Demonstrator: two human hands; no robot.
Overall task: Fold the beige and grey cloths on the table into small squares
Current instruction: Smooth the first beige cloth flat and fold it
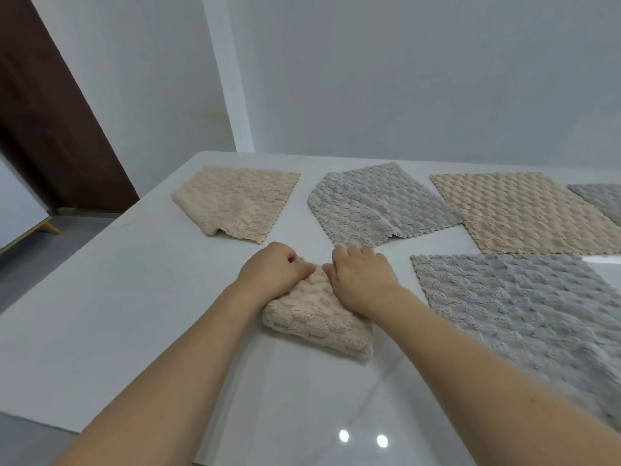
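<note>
Head view: both hands down on a folded beige cloth (319, 317) near the middle of the white table (134, 297). Left hand (274, 272) curled, knuckles up, pinching the far left edge of the bundle; right hand (361, 280) likewise curled over the far right edge, fingertips tucked into the pile. Thick, fluffy, scalloped fabric, doubled into a plump wedge that bulges at the near fold. Probably light, soft and springy, likely to puff open unless pressed flat; little risk of damage, some risk of sliding on the glossy tabletop. Best taken at the corners or along the free edges, then smoothed with flat palms. Beyond the hands, a second beige cloth (235, 203) and a grey cloth (376, 203), both roughly folded. To the right, a flat beige one (524, 213), a large flat grey one (524, 307) nearest the right arm, and a grey corner (601, 200) at the frame edge, all apparently unfolded.
</note>
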